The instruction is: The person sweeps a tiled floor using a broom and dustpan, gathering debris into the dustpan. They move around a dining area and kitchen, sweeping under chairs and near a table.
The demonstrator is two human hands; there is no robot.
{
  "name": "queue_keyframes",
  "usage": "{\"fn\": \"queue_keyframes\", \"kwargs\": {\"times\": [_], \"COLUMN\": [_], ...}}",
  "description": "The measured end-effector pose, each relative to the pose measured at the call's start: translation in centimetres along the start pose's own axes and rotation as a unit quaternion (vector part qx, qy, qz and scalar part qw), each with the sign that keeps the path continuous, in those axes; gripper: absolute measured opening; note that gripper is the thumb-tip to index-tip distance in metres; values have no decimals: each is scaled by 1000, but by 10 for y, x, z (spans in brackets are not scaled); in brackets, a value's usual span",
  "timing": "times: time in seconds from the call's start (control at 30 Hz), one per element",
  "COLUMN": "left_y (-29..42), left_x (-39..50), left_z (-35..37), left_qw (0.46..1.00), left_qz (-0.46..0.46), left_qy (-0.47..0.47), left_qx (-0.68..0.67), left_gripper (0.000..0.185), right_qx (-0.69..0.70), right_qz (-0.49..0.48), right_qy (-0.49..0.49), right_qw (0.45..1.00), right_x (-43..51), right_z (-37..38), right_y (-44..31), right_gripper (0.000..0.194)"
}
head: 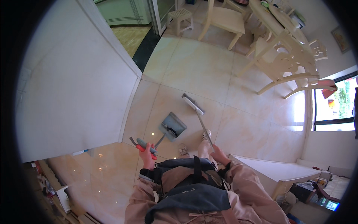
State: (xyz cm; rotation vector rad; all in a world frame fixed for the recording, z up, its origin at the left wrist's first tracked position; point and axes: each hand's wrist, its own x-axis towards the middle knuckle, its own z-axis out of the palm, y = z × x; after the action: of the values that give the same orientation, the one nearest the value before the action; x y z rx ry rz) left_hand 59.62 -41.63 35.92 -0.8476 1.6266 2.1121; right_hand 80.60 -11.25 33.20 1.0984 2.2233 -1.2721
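Note:
My left hand (146, 156) is closed around the grey handle end (146, 145) of a long-handled dustpan. In the same grip is a red-handled tool (139, 147) with a bent metal tip; its exact kind is unclear. The blue-grey dustpan (176, 124) rests on the tiled floor ahead, a dark clump (171, 130) inside it. My right hand (220, 155) grips the metal stick (204, 126) of a broom. The white broom head (193, 105) with grey bristles lies on the tiles, to the right of and beyond the dustpan, apart from it.
A white wall (78, 92) stands on the left, beside a doorway with a dark threshold (146, 50). Cream chairs (226, 18), a stool (180, 16) and a table (265, 16) are at the far side. A low white cabinet (268, 168) is close on my right.

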Motion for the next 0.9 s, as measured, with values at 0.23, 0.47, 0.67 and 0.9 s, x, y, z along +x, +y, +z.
{"fn": "queue_keyframes", "kwargs": {"times": [0.23,0.47,0.67,0.9], "left_y": [10,26,12,10], "left_x": [16,3,-1,-4], "left_z": [-15,-68,-110,-132], "left_qw": [999,999,999,997], "left_qz": [-1,-6,3,2], "left_qy": [14,51,34,71], "left_qx": [-37,-4,7,-13], "left_gripper": [25,23,23,23], "right_qx": [44,-45,-142,-67], "right_qz": [87,-90,-184,-89], "right_qy": [-190,-76,-80,-255], "right_qw": [977,992,969,961], "right_x": [-35,-11,7,-35], "right_z": [7,-8,56,27], "right_y": [-18,-24,-31,-41], "right_gripper": [56,51,33,34]}}
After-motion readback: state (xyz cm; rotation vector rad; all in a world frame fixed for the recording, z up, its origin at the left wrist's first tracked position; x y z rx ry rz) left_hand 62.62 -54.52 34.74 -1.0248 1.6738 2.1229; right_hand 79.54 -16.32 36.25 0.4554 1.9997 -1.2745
